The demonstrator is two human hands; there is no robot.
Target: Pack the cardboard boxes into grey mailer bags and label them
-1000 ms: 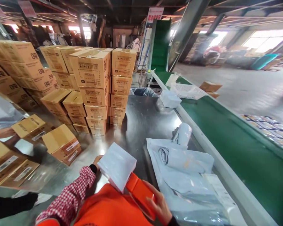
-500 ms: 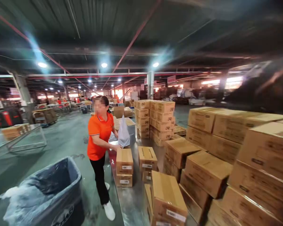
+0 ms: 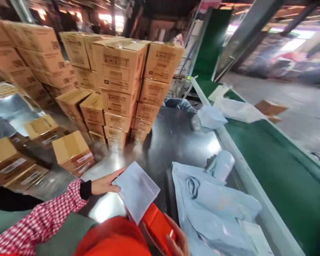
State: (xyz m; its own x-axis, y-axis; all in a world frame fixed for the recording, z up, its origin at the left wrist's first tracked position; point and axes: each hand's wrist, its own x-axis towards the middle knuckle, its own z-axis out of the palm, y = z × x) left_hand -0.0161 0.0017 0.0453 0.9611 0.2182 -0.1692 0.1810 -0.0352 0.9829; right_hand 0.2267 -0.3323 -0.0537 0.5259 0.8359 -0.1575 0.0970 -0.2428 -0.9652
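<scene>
- Brown cartons [image 3: 120, 71] stood stacked ahead of the fingers, with dark printing too blurred to read; white barcode labels [image 3: 12, 165] on the cartons left of the fingers were also unreadable.
- The left hand [image 3: 104, 185] came from a red-and-white checked sleeve [image 3: 40, 217] with a black cuff. Its left fingers [image 3: 109, 182] were stretched out and touched the edge of a white packet [image 3: 135, 190]; whether they gripped it, I could not tell.
- The packet sat between both hands, its lower corner touching an orange object [image 3: 156, 224].
- The right hand [image 3: 176, 241] had its right fingers [image 3: 172, 225] curled around that object.
- Pale blue plastic bags [image 3: 216, 209] lay just right of the right fingers, on a steel surface [image 3: 173, 149].
- A green conveyor belt [image 3: 280, 185] ran beyond the bags.
</scene>
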